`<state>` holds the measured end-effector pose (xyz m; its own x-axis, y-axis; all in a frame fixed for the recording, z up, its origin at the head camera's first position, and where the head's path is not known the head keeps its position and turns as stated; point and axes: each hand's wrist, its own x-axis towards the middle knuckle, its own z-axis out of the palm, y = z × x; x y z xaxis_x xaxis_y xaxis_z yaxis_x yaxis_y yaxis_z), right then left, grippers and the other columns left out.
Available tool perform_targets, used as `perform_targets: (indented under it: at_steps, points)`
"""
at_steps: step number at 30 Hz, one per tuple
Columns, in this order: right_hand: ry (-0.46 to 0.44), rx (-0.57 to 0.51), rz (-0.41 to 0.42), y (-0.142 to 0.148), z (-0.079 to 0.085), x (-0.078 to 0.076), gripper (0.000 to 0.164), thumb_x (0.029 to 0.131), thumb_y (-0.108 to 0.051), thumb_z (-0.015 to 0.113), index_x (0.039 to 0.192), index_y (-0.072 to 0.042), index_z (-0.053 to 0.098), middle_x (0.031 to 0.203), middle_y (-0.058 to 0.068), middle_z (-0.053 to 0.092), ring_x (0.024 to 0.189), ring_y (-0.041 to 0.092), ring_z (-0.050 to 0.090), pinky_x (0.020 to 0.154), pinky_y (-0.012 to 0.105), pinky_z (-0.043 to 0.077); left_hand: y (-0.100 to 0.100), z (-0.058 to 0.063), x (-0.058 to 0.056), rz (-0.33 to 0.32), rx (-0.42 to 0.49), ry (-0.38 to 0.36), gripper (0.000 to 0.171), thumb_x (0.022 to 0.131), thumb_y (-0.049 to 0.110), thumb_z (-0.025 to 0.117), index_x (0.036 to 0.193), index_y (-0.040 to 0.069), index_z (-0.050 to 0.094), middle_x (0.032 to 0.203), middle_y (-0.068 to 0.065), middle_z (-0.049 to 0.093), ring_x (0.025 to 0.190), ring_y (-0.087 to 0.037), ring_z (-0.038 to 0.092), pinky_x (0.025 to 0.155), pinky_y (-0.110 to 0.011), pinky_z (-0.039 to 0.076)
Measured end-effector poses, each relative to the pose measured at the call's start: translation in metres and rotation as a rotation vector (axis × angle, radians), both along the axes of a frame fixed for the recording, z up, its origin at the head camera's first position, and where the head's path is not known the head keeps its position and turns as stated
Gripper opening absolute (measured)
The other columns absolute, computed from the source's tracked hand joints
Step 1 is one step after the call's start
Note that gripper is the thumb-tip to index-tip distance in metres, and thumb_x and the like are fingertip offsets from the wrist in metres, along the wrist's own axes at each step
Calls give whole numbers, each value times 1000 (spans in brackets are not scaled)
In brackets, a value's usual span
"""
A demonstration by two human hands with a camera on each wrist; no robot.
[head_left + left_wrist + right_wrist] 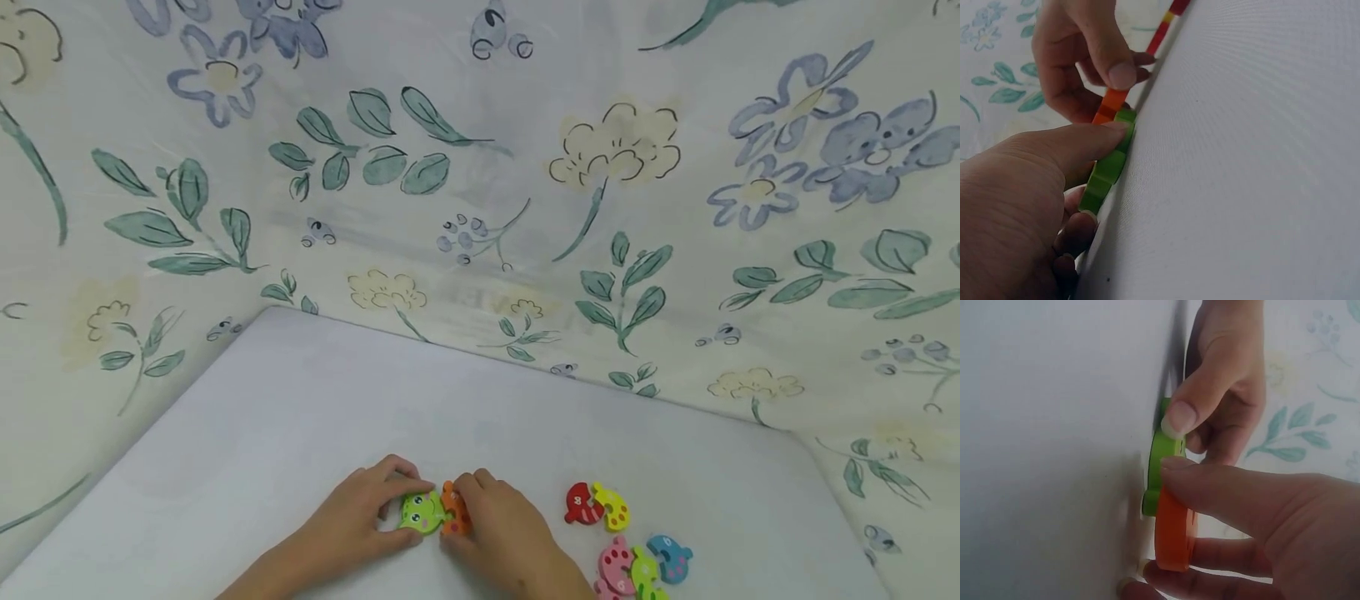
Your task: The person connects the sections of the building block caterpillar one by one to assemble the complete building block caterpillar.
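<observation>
Head view, clock as seen there. Left hand [367, 508] grasped the green face piece [422, 512]: thumb on its near edge at about 6 o'clock, fingertip on the far edge near 12. Right hand [501, 529] pinched the orange piece [456, 510], thumb at the near end, fingers at the far end. Orange sat at 3 o'clock of green, touching or nearly so; couldn't tell if they interlocked. Both were low over the white tabletop [337, 400], near bottom centre of the view; wrist views showed them edge-on, thumbs on both.

Other pieces: red piece [581, 505] well apart at 3 o'clock of orange, with the yellow piece [617, 510] touching it at its 3 o'clock. Pink piece [615, 562] lay at 5 o'clock of red, lime piece [642, 570] beside it at 3, blue piece [672, 558] at lime's 2 o'clock. Bottom of that cluster was cut off by the frame. Floral cloth [487, 175] hung at 12, beyond the tabletop.
</observation>
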<state>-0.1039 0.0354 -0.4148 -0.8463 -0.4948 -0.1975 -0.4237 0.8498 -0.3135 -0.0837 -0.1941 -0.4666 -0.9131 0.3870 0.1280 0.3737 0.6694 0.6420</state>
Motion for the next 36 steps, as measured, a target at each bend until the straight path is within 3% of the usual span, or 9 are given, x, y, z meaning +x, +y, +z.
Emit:
perform_targets:
  at_steps: [11,20,36]
  points:
    - [1,7,-28,6,-4,-6,55,82,-43,90,124,-14,70,106,-1,60,79,10,55,82,33,59,-1,0,-2,-4,-21,-2,51,87,44,84,133,27,72,127,17,53,79,0,45,71,-24,41]
    - [-54,-82,-35,9,-2,-6,54,83,-44,88,124,-14,69,107,-5,61,75,6,53,78,29,57,-1,0,-1,-3,-20,6,50,87,43,85,133,27,72,127,17,53,79,1,45,71,-24,41]
    - [22,-53,7,5,-3,-5,56,81,-47,90,125,-18,69,106,-6,61,80,4,53,83,29,57,-2,2,-1,-10,-10,25,49,89,44,83,133,28,72,128,15,53,78,1,43,70,-24,40]
